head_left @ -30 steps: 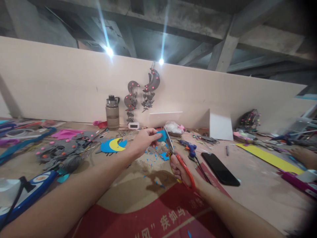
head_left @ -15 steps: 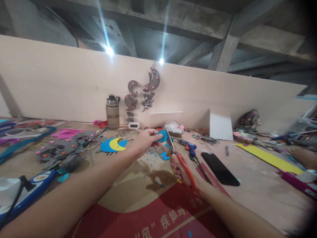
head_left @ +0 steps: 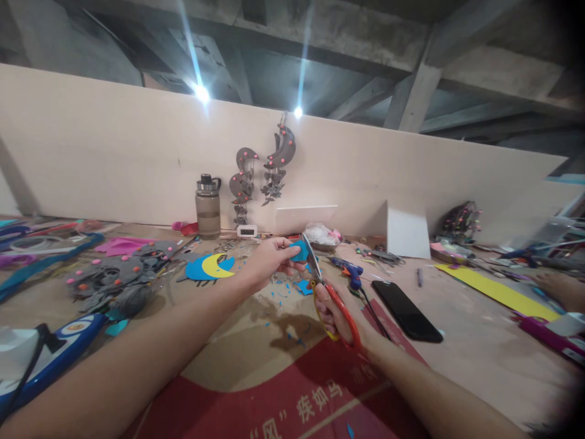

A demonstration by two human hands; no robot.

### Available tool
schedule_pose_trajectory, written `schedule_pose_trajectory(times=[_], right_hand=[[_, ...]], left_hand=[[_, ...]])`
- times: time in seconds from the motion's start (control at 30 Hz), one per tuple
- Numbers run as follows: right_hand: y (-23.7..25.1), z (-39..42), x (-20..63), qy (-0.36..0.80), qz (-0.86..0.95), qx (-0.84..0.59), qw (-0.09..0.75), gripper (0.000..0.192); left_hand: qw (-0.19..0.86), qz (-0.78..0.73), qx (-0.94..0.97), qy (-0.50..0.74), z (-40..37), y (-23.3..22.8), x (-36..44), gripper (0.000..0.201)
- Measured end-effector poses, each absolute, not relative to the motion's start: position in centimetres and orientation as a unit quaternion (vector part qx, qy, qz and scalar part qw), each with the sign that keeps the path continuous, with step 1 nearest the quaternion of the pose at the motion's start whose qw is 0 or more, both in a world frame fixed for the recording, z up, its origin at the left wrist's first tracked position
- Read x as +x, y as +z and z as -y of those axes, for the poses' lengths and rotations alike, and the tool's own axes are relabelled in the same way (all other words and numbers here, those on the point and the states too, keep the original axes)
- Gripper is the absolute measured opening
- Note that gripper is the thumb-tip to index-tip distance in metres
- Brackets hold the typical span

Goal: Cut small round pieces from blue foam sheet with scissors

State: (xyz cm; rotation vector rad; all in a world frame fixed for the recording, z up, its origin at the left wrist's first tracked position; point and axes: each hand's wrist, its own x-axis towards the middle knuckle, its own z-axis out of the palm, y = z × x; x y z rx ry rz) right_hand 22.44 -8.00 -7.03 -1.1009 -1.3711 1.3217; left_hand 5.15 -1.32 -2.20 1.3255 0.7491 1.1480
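Here the left hand (head_left: 269,259) pinches a small blue foam piece (head_left: 299,250), while the right hand (head_left: 336,311) grips orange-handled scissors (head_left: 326,289), blades touching it.

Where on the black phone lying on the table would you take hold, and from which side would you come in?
Probably by its two long edges, from above. The black phone lies flat on the table, so only its edges offer purchase. Come in from its right side, which looks bare; the right hand with the scissors works close on its left.

White Chinese characters "风" and "疾如马" on red-printed cardboard (head_left: 320,390), further characters too blurred
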Motion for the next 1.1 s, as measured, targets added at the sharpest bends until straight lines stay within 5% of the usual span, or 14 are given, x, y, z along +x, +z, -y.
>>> schedule_pose_trajectory(times=[1.1], right_hand=[[-7.31, 7.46, 22.74, 0.49, 0.595, -0.463, 0.438, 0.045]], left_hand=[[0.57, -0.325, 0.553, 0.513, 1.0, -2.15, 5.01, 0.011]])
